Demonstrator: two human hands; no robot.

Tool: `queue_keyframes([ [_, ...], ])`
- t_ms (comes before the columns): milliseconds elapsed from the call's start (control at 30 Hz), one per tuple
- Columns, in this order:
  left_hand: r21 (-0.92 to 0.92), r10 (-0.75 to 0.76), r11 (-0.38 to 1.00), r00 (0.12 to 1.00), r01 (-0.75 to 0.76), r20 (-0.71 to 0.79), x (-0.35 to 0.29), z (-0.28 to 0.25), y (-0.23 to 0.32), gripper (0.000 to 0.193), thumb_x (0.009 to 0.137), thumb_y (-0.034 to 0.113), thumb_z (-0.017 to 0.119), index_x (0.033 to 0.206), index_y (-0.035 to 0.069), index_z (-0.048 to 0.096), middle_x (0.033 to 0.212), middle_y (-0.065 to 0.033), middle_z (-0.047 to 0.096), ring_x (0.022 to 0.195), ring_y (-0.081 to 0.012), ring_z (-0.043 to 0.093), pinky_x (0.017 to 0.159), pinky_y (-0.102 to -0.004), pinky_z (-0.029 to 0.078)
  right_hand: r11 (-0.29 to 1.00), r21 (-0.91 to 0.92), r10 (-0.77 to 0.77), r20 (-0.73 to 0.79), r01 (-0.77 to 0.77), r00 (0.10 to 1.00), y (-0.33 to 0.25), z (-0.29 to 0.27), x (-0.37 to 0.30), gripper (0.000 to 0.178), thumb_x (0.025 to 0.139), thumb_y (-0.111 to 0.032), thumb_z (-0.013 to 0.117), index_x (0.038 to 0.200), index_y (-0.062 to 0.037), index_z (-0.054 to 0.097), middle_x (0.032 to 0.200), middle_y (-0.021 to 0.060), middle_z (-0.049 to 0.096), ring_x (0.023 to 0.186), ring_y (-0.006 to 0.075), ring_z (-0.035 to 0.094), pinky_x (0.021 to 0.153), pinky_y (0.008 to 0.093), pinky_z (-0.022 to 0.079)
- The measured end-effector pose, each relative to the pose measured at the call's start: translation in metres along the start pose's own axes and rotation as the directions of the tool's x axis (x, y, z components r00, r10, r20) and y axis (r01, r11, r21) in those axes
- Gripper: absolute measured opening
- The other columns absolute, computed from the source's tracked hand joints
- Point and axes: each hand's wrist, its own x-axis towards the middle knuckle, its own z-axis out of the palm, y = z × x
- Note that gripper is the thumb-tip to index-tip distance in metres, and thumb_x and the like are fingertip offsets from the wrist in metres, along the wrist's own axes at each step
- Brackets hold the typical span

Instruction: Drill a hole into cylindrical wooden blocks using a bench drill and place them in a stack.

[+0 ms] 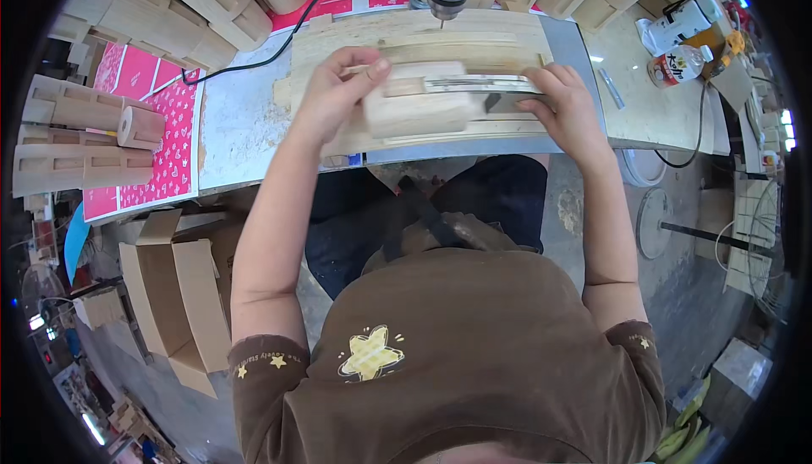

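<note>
Over the workbench, my left hand point(342, 87) has its thumb and fingers closed on the left end of a pale wooden cylinder point(419, 113), blurred by motion, with a long slot cut in its upper side. My right hand point(565, 109) pinches the right end of a flat silvery metal strip point(482, 83). The strip reaches left to the slot; whether it sits inside cannot be made out. A dark part shows just under it. Beneath both lie flat wooden boards point(507, 130). Beyond them hangs the chuck of a drill press point(447, 0), its bit pointing down.
Rows of slotted wooden cylinders point(93, 159) stand at left and along the back. A black cable point(296, 28) crosses the bench's left side. At right are a plastic bottle point(679, 66) and a blue pen-like stick point(611, 89). An open cardboard box point(165, 295) sits on the floor at left.
</note>
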Motion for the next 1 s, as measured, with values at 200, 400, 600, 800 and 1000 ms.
queue_keyframes([
  [200, -0.364, 0.244, 0.821, 0.847, -0.439, -0.472, -0.003, 0.055, -0.019, 0.058, 0.087, 0.033, 0.062, 0.125, -0.002, 0.036, 0.114, -0.0122, 0.045, 0.099, -0.017, 0.05, 0.084, -0.0287, 0.043, 0.997, -0.005, -0.082, -0.091, 0.082, 0.992, -0.007, 0.01, 0.005, 0.035, 0.069, -0.011, 0.071, 0.101, -0.0075, 0.06, 0.093, 0.0082, 0.059, 0.088, 0.0301, 0.052, 0.076, 0.0397, 0.043],
  [400, 0.152, 0.544, 0.824, 0.688, -0.546, -0.48, -0.019, 0.091, -0.038, 0.074, 0.067, 0.018, 0.08, 0.127, 0.0, 0.041, 0.12, -0.0158, 0.043, 0.111, -0.0277, 0.045, 0.092, -0.0378, 0.041, 0.999, -0.008, -0.05, -0.156, 0.049, 0.986, 0.011, 0.012, 0.01, 0.035, 0.068, -0.012, 0.072, 0.1, -0.0063, 0.06, 0.09, 0.0089, 0.058, 0.086, 0.0301, 0.052, 0.074, 0.0395, 0.043],
  [600, 0.541, 0.564, 0.79, 0.688, -0.289, -0.456, 0.002, 0.079, -0.038, 0.079, 0.058, 0.025, 0.082, 0.126, 0.002, 0.048, 0.113, -0.0155, 0.051, 0.106, -0.0301, 0.047, 0.093, -0.0426, 0.032, 0.999, -0.038, -0.011, -0.202, 0.004, 0.979, 0.025, 0.024, 0.049, 0.038, 0.066, -0.011, 0.073, 0.102, -0.0065, 0.061, 0.088, 0.0095, 0.059, 0.087, 0.0301, 0.053, 0.076, 0.0385, 0.044],
  [800, 0.638, 0.575, 0.75, 0.648, -0.174, -0.5, 0.01, 0.049, -0.055, 0.068, 0.056, 0.027, 0.082, 0.116, 0.006, 0.058, 0.101, -0.0069, 0.058, 0.096, -0.0242, 0.052, 0.088, -0.0393, 0.031, 0.995, -0.036, -0.094, -0.213, 0.088, 0.972, 0.004, 0.04, 0.063, 0.04, 0.066, -0.009, 0.075, 0.104, -0.0068, 0.061, 0.093, 0.0091, 0.06, 0.092, 0.0302, 0.053, 0.082, 0.0376, 0.044],
  [1000, 0.612, 0.529, 0.764, 0.742, -0.204, -0.413, 0.01, 0.032, -0.059, 0.062, 0.057, 0.027, 0.08, 0.112, 0.007, 0.062, 0.083, -0.0021, 0.057, 0.088, -0.021, 0.052, 0.084, -0.0378, 0.031, 0.684, 0.667, 0.145, -0.521, 0.295, 0.841, 0.015, 0.024, 0.074, 0.03, 0.078, -0.005, 0.069, 0.106, -0.0064, 0.058, 0.097, 0.0085, 0.058, 0.092, 0.0179, 0.055, 0.078, 0.0289, 0.045],
])
